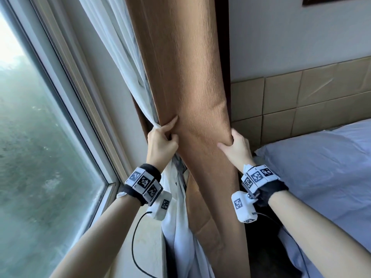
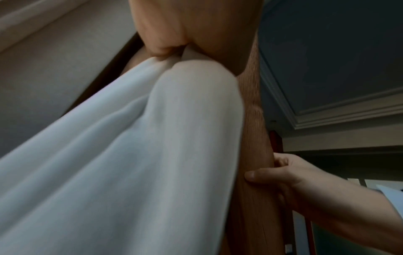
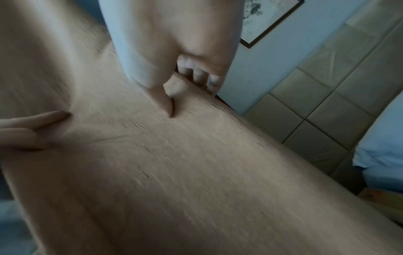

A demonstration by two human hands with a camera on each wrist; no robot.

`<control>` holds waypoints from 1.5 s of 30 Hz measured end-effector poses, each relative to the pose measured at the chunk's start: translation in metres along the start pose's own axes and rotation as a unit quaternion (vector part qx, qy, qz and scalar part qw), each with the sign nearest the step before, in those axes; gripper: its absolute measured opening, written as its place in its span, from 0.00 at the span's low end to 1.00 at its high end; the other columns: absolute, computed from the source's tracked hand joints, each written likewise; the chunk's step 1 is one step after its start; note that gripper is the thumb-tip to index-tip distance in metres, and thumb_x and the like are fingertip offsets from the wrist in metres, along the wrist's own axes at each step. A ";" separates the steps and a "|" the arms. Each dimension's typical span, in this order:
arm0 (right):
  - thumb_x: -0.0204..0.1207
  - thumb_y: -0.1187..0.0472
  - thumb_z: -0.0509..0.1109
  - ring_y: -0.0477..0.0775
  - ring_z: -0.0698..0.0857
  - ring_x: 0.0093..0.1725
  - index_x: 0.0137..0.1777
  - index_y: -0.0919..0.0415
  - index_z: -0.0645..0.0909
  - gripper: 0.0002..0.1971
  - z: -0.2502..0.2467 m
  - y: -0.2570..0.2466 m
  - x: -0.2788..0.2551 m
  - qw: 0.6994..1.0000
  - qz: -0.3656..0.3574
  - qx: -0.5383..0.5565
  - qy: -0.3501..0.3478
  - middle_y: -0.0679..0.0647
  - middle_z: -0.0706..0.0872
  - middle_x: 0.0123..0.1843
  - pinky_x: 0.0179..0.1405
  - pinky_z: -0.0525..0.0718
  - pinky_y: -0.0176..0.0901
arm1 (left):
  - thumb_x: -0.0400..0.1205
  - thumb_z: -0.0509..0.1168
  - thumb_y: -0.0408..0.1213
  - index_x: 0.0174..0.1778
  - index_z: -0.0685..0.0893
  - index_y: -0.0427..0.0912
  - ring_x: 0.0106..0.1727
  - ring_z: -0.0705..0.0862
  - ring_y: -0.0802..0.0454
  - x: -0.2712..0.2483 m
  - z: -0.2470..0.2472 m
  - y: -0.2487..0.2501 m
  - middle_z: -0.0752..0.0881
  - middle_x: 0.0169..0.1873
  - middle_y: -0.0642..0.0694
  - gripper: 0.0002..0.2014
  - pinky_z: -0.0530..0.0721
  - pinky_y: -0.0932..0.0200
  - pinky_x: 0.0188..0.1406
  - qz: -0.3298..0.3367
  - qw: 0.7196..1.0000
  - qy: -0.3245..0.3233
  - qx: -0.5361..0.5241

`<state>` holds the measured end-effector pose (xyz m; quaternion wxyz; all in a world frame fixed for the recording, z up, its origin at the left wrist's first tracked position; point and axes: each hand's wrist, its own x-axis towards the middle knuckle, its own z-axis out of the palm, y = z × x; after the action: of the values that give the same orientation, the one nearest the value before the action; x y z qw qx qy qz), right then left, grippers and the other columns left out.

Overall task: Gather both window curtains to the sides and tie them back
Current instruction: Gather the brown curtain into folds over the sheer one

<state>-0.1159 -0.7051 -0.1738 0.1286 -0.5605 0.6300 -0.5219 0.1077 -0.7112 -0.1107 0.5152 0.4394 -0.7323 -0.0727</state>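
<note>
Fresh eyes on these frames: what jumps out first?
The tall bundled tan ribbed curtain fills the centre of the head view, with the left hand gripping its window-side edge together with the sheer white curtain, and the right hand gripping its edge on the bed side. The bright glass window takes up the left, and a bed with pale blue bedding lies at right.
</note>
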 end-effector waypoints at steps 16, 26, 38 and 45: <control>0.78 0.69 0.66 0.65 0.84 0.44 0.54 0.73 0.77 0.07 0.004 -0.007 -0.024 0.988 -0.089 -0.116 0.051 0.63 0.78 0.57 0.45 0.84 0.54 | 0.76 0.72 0.31 0.70 0.80 0.53 0.66 0.79 0.59 0.008 0.007 0.006 0.84 0.64 0.49 0.26 0.69 0.73 0.65 -0.050 0.999 0.000 0.001; 0.78 0.70 0.65 0.66 0.80 0.61 0.82 0.64 0.53 0.34 0.055 -0.036 -0.058 0.949 -0.195 -0.229 -0.095 0.61 0.59 0.74 0.63 0.82 0.57 | 0.80 0.68 0.49 0.68 0.83 0.50 0.22 0.70 0.64 0.002 0.020 0.019 0.72 0.18 0.62 0.20 0.76 0.70 0.28 -0.033 0.999 0.005 -0.027; 0.78 0.68 0.64 0.47 0.81 0.54 0.73 0.56 0.77 0.23 0.045 -0.010 -0.019 0.978 -0.182 -0.007 -0.103 0.50 0.76 0.68 0.66 0.79 0.53 | 0.76 0.67 0.33 0.38 0.82 0.38 0.36 0.80 0.42 0.009 -0.004 -0.024 0.83 0.31 0.40 0.02 0.81 0.45 0.39 -0.017 0.996 -0.030 0.081; 0.67 0.53 0.81 0.60 0.68 0.78 0.84 0.49 0.50 0.52 0.009 0.014 0.038 1.000 0.027 -0.008 -0.004 0.57 0.66 0.81 0.77 0.68 0.58 | 0.76 0.68 0.28 0.80 0.44 0.71 0.56 0.80 0.43 0.004 -0.015 -0.021 0.84 0.60 0.40 0.50 0.74 0.63 0.54 0.021 0.996 -0.041 0.071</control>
<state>-0.1297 -0.7436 -0.1726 0.1409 -0.5464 0.6483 -0.5113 0.1316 -0.7214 -0.1132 0.4539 0.4563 -0.7649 -0.0273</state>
